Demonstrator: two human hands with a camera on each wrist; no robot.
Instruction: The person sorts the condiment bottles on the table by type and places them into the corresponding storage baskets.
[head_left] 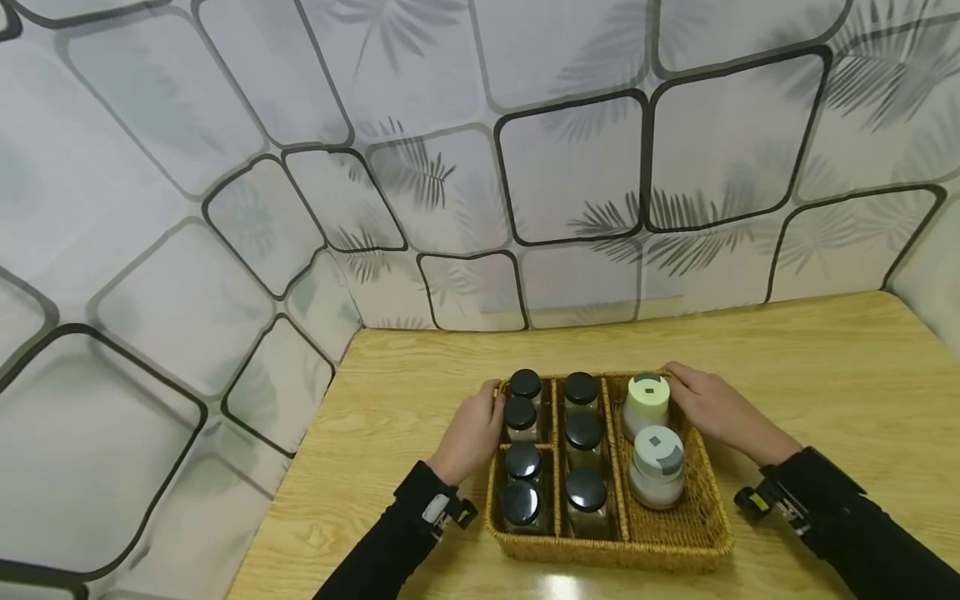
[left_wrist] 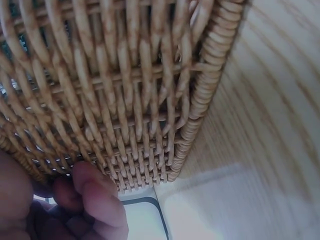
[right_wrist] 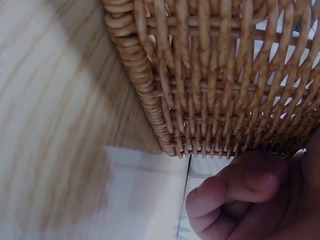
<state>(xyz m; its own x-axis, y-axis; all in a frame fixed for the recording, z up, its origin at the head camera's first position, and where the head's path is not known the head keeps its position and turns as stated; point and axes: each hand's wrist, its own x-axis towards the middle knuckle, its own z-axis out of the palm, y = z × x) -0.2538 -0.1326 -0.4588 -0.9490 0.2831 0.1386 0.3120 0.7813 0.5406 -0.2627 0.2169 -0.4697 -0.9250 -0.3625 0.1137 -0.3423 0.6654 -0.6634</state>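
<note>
A woven wicker basket (head_left: 607, 550) with dividers stands on the wooden table. My left hand (head_left: 468, 433) grips its left side near the far corner, and my right hand (head_left: 708, 404) holds the opposite side by the far right corner. In the left wrist view, curled fingers (left_wrist: 100, 200) meet the upper edge of the wicker wall (left_wrist: 110, 85). Bent fingers (right_wrist: 240, 187) likewise hold the rim in the right wrist view. Several black-lidded jars (head_left: 584, 429) fill the left and middle compartments. On the right sit a yellow-green-lidded jar (head_left: 647, 400) and a pale-lidded jar (head_left: 657, 462).
The light wood table (head_left: 420, 375) extends around the basket on all sides. Behind it and at the left rise walls (head_left: 577, 167) with a leaf and rounded-square pattern. Each black-sleeved wrist wears a small camera device (head_left: 757, 502).
</note>
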